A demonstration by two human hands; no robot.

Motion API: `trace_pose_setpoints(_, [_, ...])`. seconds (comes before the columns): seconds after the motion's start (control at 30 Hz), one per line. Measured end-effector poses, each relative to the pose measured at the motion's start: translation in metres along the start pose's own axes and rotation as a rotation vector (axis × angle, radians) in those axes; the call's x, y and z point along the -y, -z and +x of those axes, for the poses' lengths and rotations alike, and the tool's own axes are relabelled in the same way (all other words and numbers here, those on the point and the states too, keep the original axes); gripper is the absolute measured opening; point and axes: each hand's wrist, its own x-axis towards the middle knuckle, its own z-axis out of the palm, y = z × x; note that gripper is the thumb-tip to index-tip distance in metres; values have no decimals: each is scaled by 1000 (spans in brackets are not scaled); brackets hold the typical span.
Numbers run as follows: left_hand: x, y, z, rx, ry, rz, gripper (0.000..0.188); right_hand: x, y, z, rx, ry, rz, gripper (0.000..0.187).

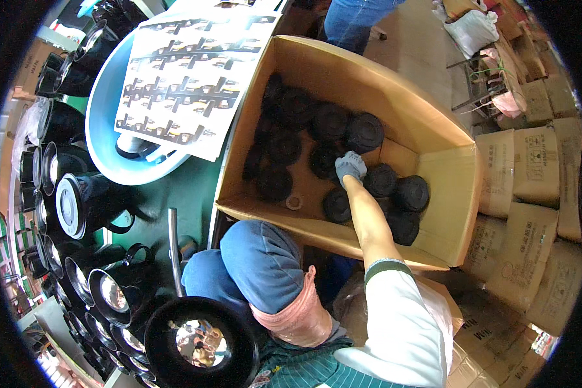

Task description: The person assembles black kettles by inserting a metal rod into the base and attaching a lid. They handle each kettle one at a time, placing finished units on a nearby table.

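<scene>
My right hand [350, 167], in a grey-white knit glove, reaches down into a large open cardboard box [407, 84]. Its fingers look curled in beside a black round lidlike piece [324, 160]; whatever they may grip is hidden. Several more such dark pieces lie around the hand, among them one ribbed round piece [365, 133] behind it and another [411, 193] to its right. My left hand does not show. A glossy black pot [158, 333] with a shiny inside stands large at the lower left, close to my knees.
Rows of black pots [103, 294] fill the green-topped table [152, 226] on the left. A blue basin [107, 155] carries a printed sheet [184, 81]. A pale ring [294, 202] lies in the box. Stacked cartons [530, 252] line the right, and a person's jeans [355, 26] show beyond.
</scene>
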Motion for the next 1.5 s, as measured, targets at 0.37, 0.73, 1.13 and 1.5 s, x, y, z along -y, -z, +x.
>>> trace_pose_setpoints(0.37, [34, 10, 5, 40, -314, -74, 63, -60, 162, -301, 112, 879, 1240, 42])
trace_pose_setpoints(0.73, [91, 16, 5, 160, -587, -79, 66, -108, 143, -487, 379, 2013, 1144, 57])
trace_pose_setpoints(1.13, [122, 50, -11, 649, -371, -542, 56, -153, 121, -524, 628, 1673, 899, 105])
trace_pose_setpoints(1.5, [100, 63, -11, 1001, 131, -921, 45, -153, 131, -518, 297, 2067, 575, 89])
